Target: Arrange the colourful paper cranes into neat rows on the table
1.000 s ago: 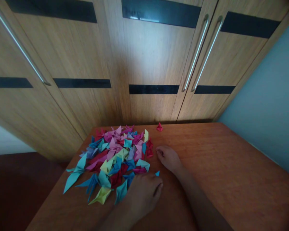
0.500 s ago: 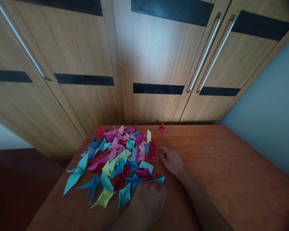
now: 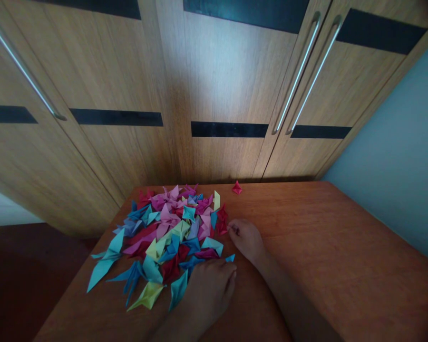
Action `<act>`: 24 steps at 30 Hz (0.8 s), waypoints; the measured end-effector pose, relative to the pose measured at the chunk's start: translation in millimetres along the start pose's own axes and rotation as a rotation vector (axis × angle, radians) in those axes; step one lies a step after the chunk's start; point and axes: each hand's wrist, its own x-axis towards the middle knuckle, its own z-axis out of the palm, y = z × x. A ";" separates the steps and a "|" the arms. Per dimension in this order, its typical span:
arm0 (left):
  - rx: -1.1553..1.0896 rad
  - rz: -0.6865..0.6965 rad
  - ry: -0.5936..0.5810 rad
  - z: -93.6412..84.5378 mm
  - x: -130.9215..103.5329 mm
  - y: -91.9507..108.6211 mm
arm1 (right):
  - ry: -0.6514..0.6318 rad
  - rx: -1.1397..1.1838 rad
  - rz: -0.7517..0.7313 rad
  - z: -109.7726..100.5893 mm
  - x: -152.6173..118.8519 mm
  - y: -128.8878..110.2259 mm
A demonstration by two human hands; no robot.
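Note:
A pile of folded paper origami pieces [image 3: 167, 219] in pink, red, blue, teal and yellow-green lies on the left of the wooden table. My left hand [image 3: 211, 286] rests at the pile's near right edge, fingers curled downward. A blue folded paper tip [image 3: 230, 258] shows just beyond its knuckles; what is under the fingers is hidden. At the pile's right side, my right hand [image 3: 246, 238] has its fingers curled into a pinch. Its fingertips are at the edge of a red folded paper piece [image 3: 222, 219]; whether they grip it, I cannot tell.
A small red folded piece [image 3: 237, 188] sits apart at the table's back edge. Behind the table [image 3: 328, 247] stands a wooden wardrobe [image 3: 231, 80] with dark strips and long metal handles. On the right is a pale blue wall [image 3: 395, 142].
My right hand has moved left, up to the red piece. My left hand has shifted slightly left and away from me, covering more of the blue paper. The view has turned a little.

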 end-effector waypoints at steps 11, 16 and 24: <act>-0.112 0.007 0.198 -5.1 0.1 -5.7 | 0.012 0.012 0.025 0.4 -1.2 -2.1; -0.116 -0.079 0.354 -13.2 3.9 -20.3 | 0.025 0.004 0.004 2.5 -0.7 0.4; -0.008 -0.136 0.422 -11.5 11.1 -34.6 | 0.012 0.106 0.009 3.8 -1.0 -4.3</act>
